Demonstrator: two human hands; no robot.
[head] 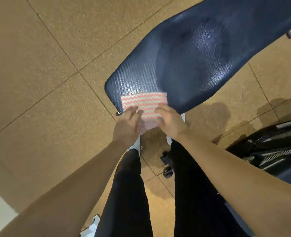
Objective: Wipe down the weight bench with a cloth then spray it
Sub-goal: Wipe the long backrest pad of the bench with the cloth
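- Two bare forearms reach forward from the bottom of the head view, above a pair of legs in dark trousers; the person stands at the near end of the bench.
- The left hand grips the near left edge of a pink-and-white zigzag-patterned cloth, fingers curled over it.
- The right hand holds the near right edge of the same cloth, fingers bent around the fabric; slight blur prevents a finer reading of either grip.
- The cloth is held flat between both hands. Its far part lies over the near tip of the dark blue textured padded weight bench; its near part hangs past the pad's edge, over the floor.
- Beyond the cloth, the pad runs away to the upper right. A glossy, patchy sheen shows around its middle; whether that is moisture or reflected light cannot be told.
- The tan speckled tiled floor surrounds the bench. Black equipment sits at the right edge, well apart from the cloth.
- No spray bottle is identifiable in view.
- Judgement: the wiping step is in hand, with the cloth at the bench's near end and most of the pad ahead of it.
- Judgement: the next move calls for pressing the cloth flat and drawing it along the pad toward the far end, covering its full width; spraying then requires locating the bottle.
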